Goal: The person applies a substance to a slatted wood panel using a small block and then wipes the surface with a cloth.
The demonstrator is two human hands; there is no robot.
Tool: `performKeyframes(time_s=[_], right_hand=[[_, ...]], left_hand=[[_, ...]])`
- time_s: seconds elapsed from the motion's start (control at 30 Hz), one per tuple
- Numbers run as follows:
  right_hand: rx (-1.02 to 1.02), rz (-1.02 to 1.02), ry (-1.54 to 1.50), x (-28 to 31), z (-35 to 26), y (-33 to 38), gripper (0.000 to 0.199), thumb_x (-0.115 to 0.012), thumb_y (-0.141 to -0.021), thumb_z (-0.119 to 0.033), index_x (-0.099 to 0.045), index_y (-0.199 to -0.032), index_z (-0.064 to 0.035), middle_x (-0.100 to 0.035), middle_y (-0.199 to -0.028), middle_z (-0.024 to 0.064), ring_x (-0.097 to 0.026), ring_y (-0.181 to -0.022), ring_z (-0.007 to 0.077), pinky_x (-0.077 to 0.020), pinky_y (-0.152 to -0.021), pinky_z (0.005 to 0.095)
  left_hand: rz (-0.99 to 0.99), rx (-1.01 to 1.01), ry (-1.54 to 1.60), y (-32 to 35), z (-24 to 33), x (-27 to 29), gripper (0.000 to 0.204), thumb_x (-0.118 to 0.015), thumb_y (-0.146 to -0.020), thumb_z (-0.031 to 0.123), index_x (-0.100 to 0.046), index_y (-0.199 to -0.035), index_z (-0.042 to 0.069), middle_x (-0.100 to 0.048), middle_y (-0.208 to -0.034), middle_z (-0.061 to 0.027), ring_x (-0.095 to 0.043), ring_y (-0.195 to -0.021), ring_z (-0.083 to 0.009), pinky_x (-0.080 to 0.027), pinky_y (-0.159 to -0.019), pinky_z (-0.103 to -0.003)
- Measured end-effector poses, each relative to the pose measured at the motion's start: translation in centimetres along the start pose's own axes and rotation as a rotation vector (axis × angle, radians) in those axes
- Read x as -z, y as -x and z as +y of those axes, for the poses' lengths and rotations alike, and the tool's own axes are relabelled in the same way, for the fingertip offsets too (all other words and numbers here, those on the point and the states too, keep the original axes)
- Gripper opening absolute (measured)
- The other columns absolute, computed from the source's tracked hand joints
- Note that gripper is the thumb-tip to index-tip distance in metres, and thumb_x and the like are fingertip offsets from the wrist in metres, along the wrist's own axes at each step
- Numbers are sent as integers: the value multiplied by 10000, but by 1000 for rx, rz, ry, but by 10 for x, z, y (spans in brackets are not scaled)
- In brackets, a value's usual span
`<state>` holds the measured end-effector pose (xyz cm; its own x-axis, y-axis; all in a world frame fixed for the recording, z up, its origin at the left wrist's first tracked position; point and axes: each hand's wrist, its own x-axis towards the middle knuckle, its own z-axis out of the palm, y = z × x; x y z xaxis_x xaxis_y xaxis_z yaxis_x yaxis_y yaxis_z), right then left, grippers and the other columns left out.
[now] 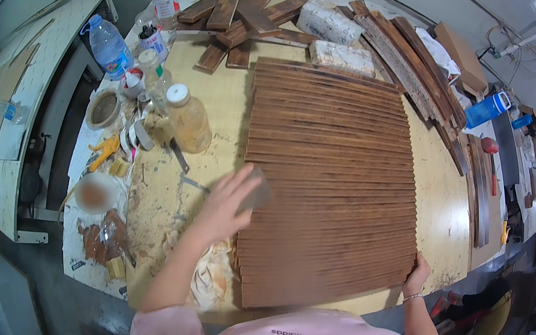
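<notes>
Item: panel of wooden slats [334,177], lying flat on the pale workbench [221,104].

Position relative to the grips: the left hand [228,203] rests on the panel's left edge, about midway along it, so the panel spreads out to the right of that hand, both away from and toward the person. The fingers are curled over a small flat grey-brown block [257,194], pressed between palm and wood; motion blur hides how tightly it is held. The right hand [417,274] is at the panel's near right corner, fingers closed on the edge, so the panel runs up and to the left of it.

Appearance: many narrow dark brown strips laid edge to edge, with darker streaks and thin pale seams; the near edge looks blurred.

Orientation: each slat runs left to right, slightly tilted; the stacked rows extend away from the person, which is the panel's long axis.

Nearby: beyond the left hand, a capped bottle of amber liquid [188,118] and a clear water bottle [108,46]; past the panel's far edge, loose wooden pieces [241,14].
</notes>
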<state>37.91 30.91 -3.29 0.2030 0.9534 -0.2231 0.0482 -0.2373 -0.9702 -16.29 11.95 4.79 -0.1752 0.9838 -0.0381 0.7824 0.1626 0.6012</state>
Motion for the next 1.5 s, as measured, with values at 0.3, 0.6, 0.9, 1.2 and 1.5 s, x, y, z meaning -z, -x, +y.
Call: performKeyframes(time_s=[0.3, 0.6, 0.9, 1.2, 1.5], right_hand=[[32, 40, 4, 2, 1, -7, 253, -619, -1001, -185, -706, -923, 39, -694, -914, 67, -614, -825, 147, -505, -766, 321], [2, -18, -12, -9, -13, 9, 257, -603, -1015, -184, -711, -991, 48, -705, -954, 58, -627, -875, 154, -509, -800, 330], [-85, -253, -70, 2, -17, 7, 280, -612, -1020, -196, -682, -1167, 31, -681, -1016, 27, -597, -949, 125, -479, -902, 286], [362, -592, 262, 46, 17, 6, 725, -782, -834, -195, -480, -1461, 9, -566, -1316, 201, -551, -1217, 346, -448, -1063, 422], [571, -486, 354, 39, 5, 5, 750, -781, -770, -160, -491, -1437, 25, -618, -1262, 229, -568, -1169, 401, -474, -1019, 460]], left_hand=[[187, 109, 368, 180, 82, -62, 653, -761, -727, 53, -582, -1355, 37, -428, -1581, -165, -439, -1412, -409, -404, -1153, -472], [290, 207, 296, 209, 132, -72, 616, -763, -698, 40, -613, -1295, 10, -513, -1501, -233, -530, -1328, -409, -429, -1108, -451], [287, -99, 179, 72, 203, -85, 620, -723, -723, 79, -631, -1331, -3, -518, -1504, -234, -555, -1296, -415, -438, -1097, -461], [-170, -747, -44, -118, 320, -222, 569, -736, -736, 179, -650, -1287, 67, -536, -1461, -204, -561, -1258, -398, -465, -1072, -490], [-206, -573, -326, -252, 334, -188, 538, -716, -753, 130, -657, -1282, 49, -532, -1443, -226, -529, -1248, -415, -462, -1088, -477]])
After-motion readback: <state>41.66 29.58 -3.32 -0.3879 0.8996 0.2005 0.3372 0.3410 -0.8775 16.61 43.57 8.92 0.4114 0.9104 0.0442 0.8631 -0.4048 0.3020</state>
